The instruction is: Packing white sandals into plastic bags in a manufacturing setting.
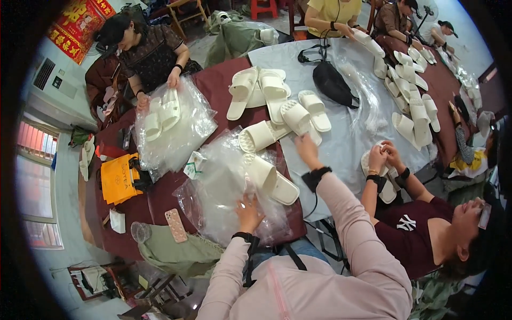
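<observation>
My left hand [249, 214] lies with fingers spread on a pile of clear plastic bags [213, 213]. Just above it, a cream slide slipper [282, 190] rests on the bags, its toe end by another slipper [256, 136]. My right hand [308, 152] is stretched forward and closed at the sole end of a cream slipper with a bumpy strap [295, 114]; its fingertips are partly hidden. Beyond this are a single slipper [315, 109] and a group of overlapping slippers [244, 92].
Across the left side, a person handles slippers on plastic bags [176, 128]. A person at right holds a slipper [385, 186]. Also on the table are a black waist bag [332, 84], a yellow bag [118, 178], a phone [175, 225], a plastic cup [141, 232] and more slippers [421, 114].
</observation>
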A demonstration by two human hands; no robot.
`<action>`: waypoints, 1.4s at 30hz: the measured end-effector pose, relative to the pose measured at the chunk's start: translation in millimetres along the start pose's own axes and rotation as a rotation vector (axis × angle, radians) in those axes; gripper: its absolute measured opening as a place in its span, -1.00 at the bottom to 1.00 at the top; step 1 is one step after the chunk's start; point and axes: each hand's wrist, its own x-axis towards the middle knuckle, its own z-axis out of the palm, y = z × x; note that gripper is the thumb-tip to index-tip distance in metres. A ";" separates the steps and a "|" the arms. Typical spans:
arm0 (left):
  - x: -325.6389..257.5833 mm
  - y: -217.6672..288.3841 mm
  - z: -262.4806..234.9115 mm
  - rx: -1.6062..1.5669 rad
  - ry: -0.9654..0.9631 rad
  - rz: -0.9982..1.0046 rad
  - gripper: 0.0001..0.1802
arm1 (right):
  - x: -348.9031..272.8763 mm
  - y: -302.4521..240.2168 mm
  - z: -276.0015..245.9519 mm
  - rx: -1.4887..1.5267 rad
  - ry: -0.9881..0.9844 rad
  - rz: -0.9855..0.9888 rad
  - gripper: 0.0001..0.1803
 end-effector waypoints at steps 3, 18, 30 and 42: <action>2.9 3.6 -1.3 0.017 -0.036 -0.017 -0.03 | -41.6 10.5 45.6 0.150 -0.663 0.344 -0.44; -0.6 5.2 -2.4 -0.025 -0.017 0.003 -0.03 | 3.4 -36.4 65.0 0.142 -0.258 0.004 -0.25; -4.1 -6.2 -2.8 -0.086 -0.014 0.027 0.06 | -5.2 -15.3 55.7 0.484 -0.357 0.121 -0.60; 5.0 11.3 -18.7 -0.072 -0.013 0.057 -0.13 | -172.9 -82.8 -95.2 1.064 -0.227 0.184 -0.81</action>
